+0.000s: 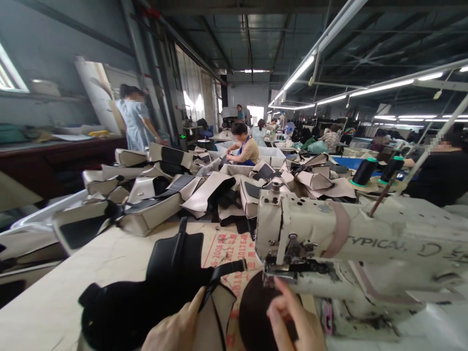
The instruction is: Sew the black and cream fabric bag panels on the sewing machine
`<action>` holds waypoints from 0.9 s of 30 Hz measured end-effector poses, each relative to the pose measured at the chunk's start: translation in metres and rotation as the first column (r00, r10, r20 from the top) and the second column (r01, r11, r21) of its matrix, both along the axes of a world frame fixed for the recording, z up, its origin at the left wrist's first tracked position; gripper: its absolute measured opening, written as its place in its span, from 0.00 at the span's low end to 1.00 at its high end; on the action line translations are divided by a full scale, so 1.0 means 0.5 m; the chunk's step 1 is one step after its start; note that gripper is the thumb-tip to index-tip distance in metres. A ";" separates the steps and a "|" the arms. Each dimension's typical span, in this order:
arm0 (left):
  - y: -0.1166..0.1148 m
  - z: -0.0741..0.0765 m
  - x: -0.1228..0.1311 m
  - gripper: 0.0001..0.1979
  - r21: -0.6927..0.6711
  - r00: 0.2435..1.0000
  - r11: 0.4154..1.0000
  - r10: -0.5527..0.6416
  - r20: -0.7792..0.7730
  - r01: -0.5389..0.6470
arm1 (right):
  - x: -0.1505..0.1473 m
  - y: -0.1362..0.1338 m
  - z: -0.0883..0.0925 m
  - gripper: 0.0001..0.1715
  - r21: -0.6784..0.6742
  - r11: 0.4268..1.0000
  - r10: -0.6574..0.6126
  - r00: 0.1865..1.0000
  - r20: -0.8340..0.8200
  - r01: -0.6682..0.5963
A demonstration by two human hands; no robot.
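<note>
At the bottom edge, my left hand [179, 324] pinches a beige-and-black cover piece [153, 292] near its black strap [224, 271], which lies on the table. My right hand [296, 321] rests with fingers curled on a dark round part of the piece [252, 312], just under the head of a cream sewing machine [329, 234] marked TYPICAL. The needle area [288, 265] sits directly above my right fingers.
A heap of several beige-and-black covers [164, 190] fills the table behind. Two black thread cones [363, 171] stand at the right. A seated person [243, 146] works farther back; another stands at the left [133, 117]. A printed cardboard sheet [228, 248] lies under the work.
</note>
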State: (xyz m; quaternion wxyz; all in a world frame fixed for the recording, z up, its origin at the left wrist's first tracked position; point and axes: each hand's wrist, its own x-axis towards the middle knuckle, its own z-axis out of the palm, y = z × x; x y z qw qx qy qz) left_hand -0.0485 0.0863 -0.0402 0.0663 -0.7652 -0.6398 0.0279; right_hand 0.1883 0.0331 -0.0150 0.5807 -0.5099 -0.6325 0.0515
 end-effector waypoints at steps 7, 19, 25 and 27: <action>-0.015 -0.008 0.012 0.23 0.029 0.995 0.999 -0.038 0.088 0.036 | -0.082 0.077 0.037 0.21 -0.106 0.994 0.003 0.971 -0.239 -0.029; 0.012 0.071 -0.081 0.22 0.043 0.995 0.994 0.103 0.014 -0.103 | 0.024 0.014 -0.014 0.17 0.071 0.997 -0.016 0.935 0.355 -0.010; -0.036 0.091 -0.035 0.21 0.081 0.992 0.991 0.103 0.072 -0.109 | -0.084 0.069 -0.024 0.26 -0.153 0.987 0.118 0.859 0.498 -0.046; -0.033 0.110 0.000 0.21 0.107 0.990 0.988 0.101 0.093 -0.111 | -0.086 0.088 -0.004 0.18 -0.136 0.986 0.150 0.892 0.427 -0.100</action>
